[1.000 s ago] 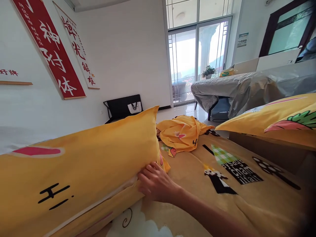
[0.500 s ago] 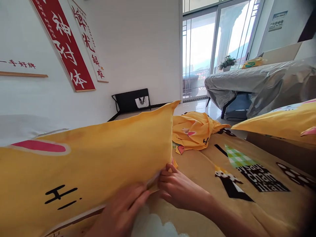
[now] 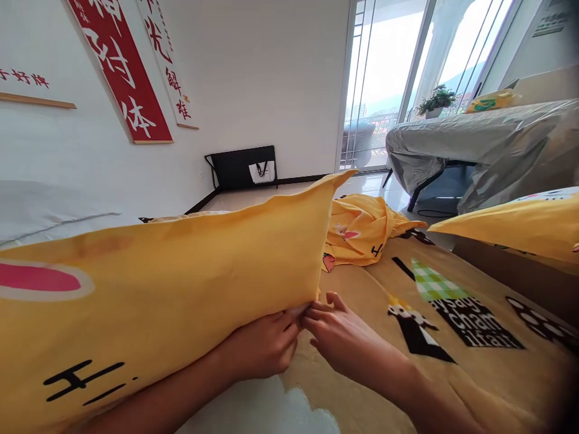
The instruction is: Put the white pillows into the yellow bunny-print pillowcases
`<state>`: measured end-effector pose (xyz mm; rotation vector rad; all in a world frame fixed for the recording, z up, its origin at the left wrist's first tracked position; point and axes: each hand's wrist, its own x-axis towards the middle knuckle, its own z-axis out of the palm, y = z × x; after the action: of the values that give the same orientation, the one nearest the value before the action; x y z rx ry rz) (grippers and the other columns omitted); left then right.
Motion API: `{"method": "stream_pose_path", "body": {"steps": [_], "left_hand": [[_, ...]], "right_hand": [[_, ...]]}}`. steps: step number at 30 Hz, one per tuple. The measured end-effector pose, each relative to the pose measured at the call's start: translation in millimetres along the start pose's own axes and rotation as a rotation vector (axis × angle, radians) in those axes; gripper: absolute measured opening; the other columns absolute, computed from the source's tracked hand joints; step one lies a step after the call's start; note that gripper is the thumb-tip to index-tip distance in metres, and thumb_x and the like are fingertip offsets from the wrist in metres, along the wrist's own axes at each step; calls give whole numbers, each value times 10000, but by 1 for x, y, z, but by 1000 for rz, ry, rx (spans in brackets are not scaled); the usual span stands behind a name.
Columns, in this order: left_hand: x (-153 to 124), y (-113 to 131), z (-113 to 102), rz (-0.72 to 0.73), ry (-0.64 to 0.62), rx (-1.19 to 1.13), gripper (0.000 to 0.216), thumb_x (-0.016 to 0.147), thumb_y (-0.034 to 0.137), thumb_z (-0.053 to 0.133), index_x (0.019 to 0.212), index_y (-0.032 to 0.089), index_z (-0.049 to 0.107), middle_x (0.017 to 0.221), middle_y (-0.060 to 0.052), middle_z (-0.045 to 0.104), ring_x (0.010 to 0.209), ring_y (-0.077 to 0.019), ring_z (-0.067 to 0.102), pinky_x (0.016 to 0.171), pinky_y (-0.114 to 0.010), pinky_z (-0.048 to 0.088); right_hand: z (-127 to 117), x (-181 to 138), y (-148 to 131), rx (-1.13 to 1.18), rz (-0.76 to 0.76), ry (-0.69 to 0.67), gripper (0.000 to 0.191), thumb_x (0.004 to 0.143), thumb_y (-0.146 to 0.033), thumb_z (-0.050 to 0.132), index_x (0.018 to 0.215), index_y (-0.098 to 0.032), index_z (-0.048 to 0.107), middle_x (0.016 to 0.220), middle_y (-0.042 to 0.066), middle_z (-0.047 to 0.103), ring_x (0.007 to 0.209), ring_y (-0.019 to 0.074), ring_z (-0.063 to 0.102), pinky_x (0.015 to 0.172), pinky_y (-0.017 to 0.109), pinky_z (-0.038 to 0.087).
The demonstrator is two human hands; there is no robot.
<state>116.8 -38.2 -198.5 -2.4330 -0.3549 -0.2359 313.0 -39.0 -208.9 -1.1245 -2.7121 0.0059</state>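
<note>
A plump yellow pillow (image 3: 203,265) in a printed pillowcase fills the left and middle of the view, with a pink ear shape and black "Hi" lettering on it. At the lower edge, near its right corner, my left hand (image 3: 271,343) is closed with the fingers pinching the fabric. My right hand (image 3: 332,325) meets it at that corner, its fingertips gripping the case's edge and the index finger bent up. Some pale material shows between the two hands. Just what each fingertip pinches is partly hidden.
Beneath lies a tan printed blanket (image 3: 362,337). Behind the pillow rests a crumpled yellow cloth (image 3: 362,229). Another yellow pillow (image 3: 511,226) sits at the right. Farther back stand a plastic-covered table (image 3: 474,132) and a black folded frame (image 3: 239,169) against the wall.
My left hand has slid right along the pillow's lower edge to meet my right hand at the corner. The view has shifted slightly, and the pillow's corner sits farther right.
</note>
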Motion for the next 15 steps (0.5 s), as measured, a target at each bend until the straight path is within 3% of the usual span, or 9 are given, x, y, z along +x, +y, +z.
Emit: {"method": "stream_pose_path", "body": {"steps": [4, 9, 13, 15], "left_hand": [[7, -2, 7, 50, -178, 110, 237, 860, 164, 485, 960, 110, 693, 920, -80, 641, 868, -197, 548, 849, -346, 390], [12, 4, 26, -12, -259, 191, 362, 823, 207, 574, 1179, 161, 617, 1063, -71, 626, 978, -186, 529, 901, -303, 409], [12, 13, 42, -166, -330, 348, 402, 784, 208, 614, 1186, 200, 626, 1127, -70, 630, 1076, -205, 511, 990, -313, 367], [13, 15, 48, -196, -395, 371, 342, 750, 189, 632, 1088, 188, 684, 1002, -79, 662, 1003, -214, 534, 935, -317, 399]], "right_hand": [[10, 0, -3, -112, 12, 50, 223, 792, -24, 496, 836, -157, 669, 927, 102, 684, 979, 230, 593, 916, 384, 348], [16, 2, -1, -168, 29, 104, 240, 818, -31, 491, 771, -175, 678, 884, 83, 681, 984, 224, 578, 899, 379, 335], [13, 5, 1, -207, 59, 32, 250, 808, -36, 497, 680, -187, 650, 781, 65, 662, 905, 213, 586, 822, 359, 345], [9, 5, 2, -206, 62, -12, 259, 803, -35, 495, 646, -190, 631, 728, 52, 642, 851, 201, 584, 801, 350, 341]]}}
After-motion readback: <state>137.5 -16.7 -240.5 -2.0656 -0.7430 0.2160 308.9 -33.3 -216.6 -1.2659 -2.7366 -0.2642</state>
